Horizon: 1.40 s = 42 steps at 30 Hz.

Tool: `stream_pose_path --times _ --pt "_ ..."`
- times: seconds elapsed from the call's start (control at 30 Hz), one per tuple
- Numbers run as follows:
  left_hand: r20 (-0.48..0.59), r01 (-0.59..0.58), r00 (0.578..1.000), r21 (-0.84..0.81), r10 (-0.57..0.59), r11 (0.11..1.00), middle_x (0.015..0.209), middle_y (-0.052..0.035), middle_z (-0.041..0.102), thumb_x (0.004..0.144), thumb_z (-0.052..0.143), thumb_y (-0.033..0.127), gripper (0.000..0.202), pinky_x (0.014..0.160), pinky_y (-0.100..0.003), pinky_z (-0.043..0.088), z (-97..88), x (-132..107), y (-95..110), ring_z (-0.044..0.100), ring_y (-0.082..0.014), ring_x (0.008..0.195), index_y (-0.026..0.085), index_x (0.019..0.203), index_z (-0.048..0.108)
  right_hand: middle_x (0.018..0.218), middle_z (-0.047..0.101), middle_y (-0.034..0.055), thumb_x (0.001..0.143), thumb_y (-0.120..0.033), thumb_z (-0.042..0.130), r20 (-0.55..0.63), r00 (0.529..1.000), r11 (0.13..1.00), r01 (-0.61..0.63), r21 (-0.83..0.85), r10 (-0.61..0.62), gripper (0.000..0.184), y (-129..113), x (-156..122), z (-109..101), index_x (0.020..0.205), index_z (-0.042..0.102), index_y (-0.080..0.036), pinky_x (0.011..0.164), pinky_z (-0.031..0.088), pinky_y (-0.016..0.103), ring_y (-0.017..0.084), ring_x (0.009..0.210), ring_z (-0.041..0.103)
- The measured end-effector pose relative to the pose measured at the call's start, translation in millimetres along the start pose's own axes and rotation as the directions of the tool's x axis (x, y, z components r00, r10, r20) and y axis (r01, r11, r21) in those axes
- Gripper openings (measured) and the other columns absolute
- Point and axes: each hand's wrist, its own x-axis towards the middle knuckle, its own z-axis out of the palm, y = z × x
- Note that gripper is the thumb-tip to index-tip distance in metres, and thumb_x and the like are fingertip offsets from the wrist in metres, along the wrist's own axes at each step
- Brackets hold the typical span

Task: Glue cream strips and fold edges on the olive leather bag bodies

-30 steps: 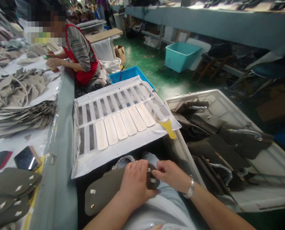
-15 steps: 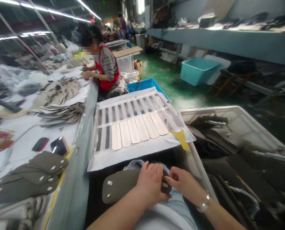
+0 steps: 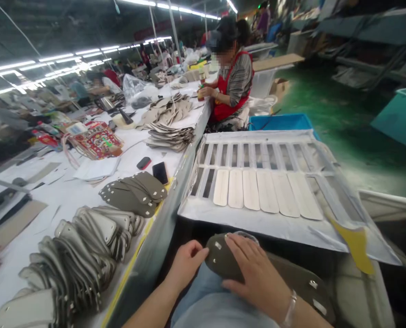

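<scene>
A long olive-green leather piece [image 3: 301, 280] with small metal studs lies across my lap. My right hand [image 3: 257, 273] lies on top of it with the fingers spread, pressing its rounded end. My left hand [image 3: 185, 264] touches that same rounded end from the left, fingers curled against its edge. Just beyond my hands sits a white die-cut sheet [image 3: 257, 218] with a row of cream oval strips [image 3: 267, 191].
On the table to my left lie a stack of olive pieces [image 3: 134, 193], a fanned row of grey pieces [image 3: 79, 255], a black phone [image 3: 160, 172] and a patterned bag [image 3: 96, 141]. A person in a red apron [image 3: 232, 77] works further along. A yellow scraper [image 3: 355, 243] lies on the white sheet.
My view has swung left toward the table. The olive piece has been turned so that its length now runs to the right, and my right hand has gone from pinching its end to lying flat on it.
</scene>
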Motion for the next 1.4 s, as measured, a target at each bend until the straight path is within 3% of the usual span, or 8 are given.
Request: stream_pose_path --times 0.1,0.27,0.47,0.63,0.77,1.07,1.23,1.4 --pt "0.049 -0.005 0.999 -0.041 0.007 0.999 0.054 0.0060 0.044 0.074 0.059 0.040 0.028 0.050 -0.019 0.032 -0.9 9 3 0.038 -0.0076 0.052 0.016 0.063 0.050 0.131 0.045 0.0142 0.066 -0.049 0.064 0.056 0.998 1.000 0.007 -0.010 -0.006 0.079 -5 16 9 0.132 0.038 -0.013 0.098 0.033 0.047 0.031 0.118 0.041" --pt "0.171 0.016 0.985 -0.025 -0.011 1.000 0.052 0.0066 0.044 0.072 0.060 0.039 0.026 0.042 -0.018 0.030 -10.2 22 12 0.037 -0.0058 0.044 0.016 0.065 0.051 0.129 0.047 0.0146 0.067 -0.049 0.062 0.063 0.996 0.998 -0.057 -0.003 0.057 0.076 -8 19 12 0.129 0.039 -0.012 0.096 0.034 0.045 0.029 0.115 0.042" --pt "0.279 0.105 0.957 -0.092 -0.076 0.990 0.048 0.0080 0.040 0.069 0.062 0.041 0.031 0.034 -0.016 0.030 -12.4 34 11 0.037 -0.0051 0.037 0.017 0.062 0.044 0.116 0.053 0.0173 0.064 -0.042 0.061 0.069 0.990 0.992 -0.126 -0.015 0.126 0.068 -23 32 17 0.120 0.046 -0.007 0.092 0.035 0.046 0.031 0.107 0.047" --pt "0.301 0.097 0.951 -0.078 -0.069 0.992 0.050 0.0067 0.044 0.067 0.064 0.040 0.031 0.034 -0.016 0.036 -14.6 31 14 0.042 -0.0063 0.040 0.017 0.063 0.044 0.108 0.056 0.0145 0.065 -0.039 0.060 0.096 0.984 0.988 -0.154 0.008 0.152 0.059 -26 39 13 0.115 0.048 -0.009 0.086 0.039 0.044 0.029 0.097 0.050" --pt "0.259 0.095 0.963 -0.089 -0.069 0.991 0.052 0.0079 0.044 0.061 0.071 0.038 0.037 0.034 -0.018 0.040 -8.3 25 13 0.046 -0.0080 0.042 0.018 0.064 0.040 0.106 0.056 0.0135 0.064 -0.039 0.061 0.084 0.981 0.984 -0.176 0.040 0.172 0.058 -25 38 11 0.113 0.049 -0.011 0.086 0.038 0.043 0.028 0.098 0.050" --pt "0.328 0.128 0.944 -0.268 -0.034 0.955 0.056 0.0086 0.042 0.070 0.064 0.034 0.034 0.039 -0.021 0.044 -3.5 30 4 0.051 -0.0098 0.046 0.019 0.065 0.034 0.112 0.056 0.0146 0.066 -0.041 0.062 0.059 0.989 0.990 -0.139 0.032 0.136 0.059 -25 36 14 0.117 0.048 -0.013 0.091 0.035 0.044 0.030 0.102 0.049" --pt "0.410 0.153 0.912 -0.297 -0.019 0.943 0.060 0.0076 0.043 0.071 0.064 0.036 0.035 0.044 -0.024 0.047 -6.6 34 5 0.053 -0.0105 0.051 0.019 0.066 0.034 0.117 0.054 0.0169 0.065 -0.045 0.063 0.053 0.988 0.989 -0.144 0.030 0.142 0.067 -25 35 13 0.121 0.046 -0.011 0.094 0.033 0.047 0.032 0.107 0.047" --pt "0.552 0.226 0.834 -0.372 0.019 0.900 0.070 0.0045 0.050 0.068 0.068 0.037 0.035 0.064 -0.031 0.051 -18.5 31 2 0.057 -0.0109 0.064 0.017 0.072 0.040 0.126 0.049 0.0159 0.062 -0.050 0.065 0.065 0.993 0.994 -0.097 0.046 0.093 0.081 -20 25 7 0.129 0.040 -0.011 0.098 0.031 0.046 0.031 0.115 0.042"
